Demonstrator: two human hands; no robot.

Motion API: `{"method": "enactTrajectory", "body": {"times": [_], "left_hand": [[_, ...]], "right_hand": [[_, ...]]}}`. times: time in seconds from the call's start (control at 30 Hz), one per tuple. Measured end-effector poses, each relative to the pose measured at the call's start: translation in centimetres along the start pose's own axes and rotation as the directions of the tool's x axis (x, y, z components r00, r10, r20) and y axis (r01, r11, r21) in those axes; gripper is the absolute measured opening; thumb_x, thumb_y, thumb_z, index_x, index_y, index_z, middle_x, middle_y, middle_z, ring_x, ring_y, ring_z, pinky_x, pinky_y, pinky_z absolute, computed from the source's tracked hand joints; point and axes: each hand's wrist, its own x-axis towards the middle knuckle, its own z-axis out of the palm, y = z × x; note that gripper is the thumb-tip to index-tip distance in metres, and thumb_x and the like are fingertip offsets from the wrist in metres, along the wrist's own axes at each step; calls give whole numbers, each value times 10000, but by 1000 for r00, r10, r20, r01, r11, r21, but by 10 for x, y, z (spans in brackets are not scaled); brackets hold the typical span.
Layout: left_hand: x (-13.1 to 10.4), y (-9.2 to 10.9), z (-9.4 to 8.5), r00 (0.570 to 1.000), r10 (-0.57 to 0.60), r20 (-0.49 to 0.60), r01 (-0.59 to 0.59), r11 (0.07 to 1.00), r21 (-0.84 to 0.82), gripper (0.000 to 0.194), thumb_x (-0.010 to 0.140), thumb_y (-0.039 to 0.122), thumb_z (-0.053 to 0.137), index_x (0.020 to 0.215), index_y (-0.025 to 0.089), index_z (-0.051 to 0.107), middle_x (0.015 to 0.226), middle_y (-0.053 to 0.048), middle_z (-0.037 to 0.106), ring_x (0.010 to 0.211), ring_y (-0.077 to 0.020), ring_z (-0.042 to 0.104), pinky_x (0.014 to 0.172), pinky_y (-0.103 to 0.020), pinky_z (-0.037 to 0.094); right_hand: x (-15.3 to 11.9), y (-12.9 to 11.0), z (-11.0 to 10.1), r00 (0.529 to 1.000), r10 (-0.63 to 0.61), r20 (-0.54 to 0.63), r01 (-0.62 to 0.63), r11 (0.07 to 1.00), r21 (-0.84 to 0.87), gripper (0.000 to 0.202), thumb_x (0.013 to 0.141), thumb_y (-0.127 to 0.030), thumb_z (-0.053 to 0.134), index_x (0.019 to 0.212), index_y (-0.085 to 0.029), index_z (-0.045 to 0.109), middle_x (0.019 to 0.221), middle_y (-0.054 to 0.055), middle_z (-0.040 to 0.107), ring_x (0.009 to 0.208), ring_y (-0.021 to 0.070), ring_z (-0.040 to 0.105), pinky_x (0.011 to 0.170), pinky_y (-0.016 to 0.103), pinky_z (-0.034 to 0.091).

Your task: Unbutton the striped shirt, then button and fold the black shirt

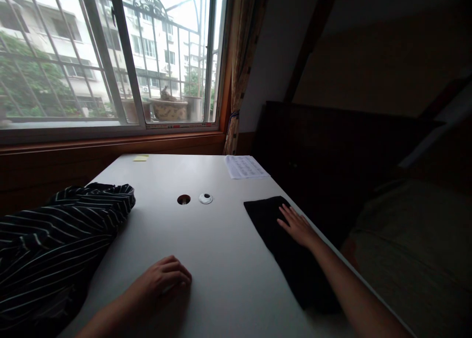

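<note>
Black folded cloth [275,239], flat and oblong, lies along the right edge of the white tabletop [217,259], its long axis running from the near right corner away toward the window. The right hand [297,226] rests on its far half, palm down, fingers spread open, forearm laid along that axis. The left hand [165,275], loosely curled and holding nothing, sits on bare tabletop, well apart, nearer the black-and-white striped garment [55,239].
</note>
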Motion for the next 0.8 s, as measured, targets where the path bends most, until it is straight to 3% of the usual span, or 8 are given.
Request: {"method": "enactTrajectory", "body": {"times": [0.27,0.5,0.67,0.8], "left_hand": [[2,-2,2,1000,1,-15,-1,1000,-3,184,990,200,510,1058,236,677,1063,-74,701,982,-179,616,852,-268,506],[7,3,4,999,32,-12,-32,999,26,190,988,188,495,1038,222,675,1074,-84,697,983,-188,603,851,-287,503],[6,2,3,1000,15,-4,-15,1000,7,171,990,194,509,1045,228,667,1089,-72,691,999,-175,598,867,-270,492],[6,1,2,1000,10,0,-10,1000,-13,175,999,211,498,1039,218,668,1082,-80,691,997,-178,596,864,-273,497]], "right_hand": [[-9,-3,4,1000,-15,-28,14,1000,-19,660,996,-577,199,1565,-246,244,1634,6,165,1510,260,103,1207,534,160],[-20,-45,-11,953,-301,16,296,945,138,611,1019,-569,268,1568,-306,210,1632,11,161,1504,245,144,1210,529,142],[11,-63,-15,939,-343,34,332,927,177,603,1014,-586,283,1554,-317,261,1623,0,207,1508,226,118,1220,502,110],[46,-44,-9,967,-252,26,244,952,183,594,1016,-558,247,1536,-280,318,1618,5,230,1505,208,144,1221,487,112]]}}
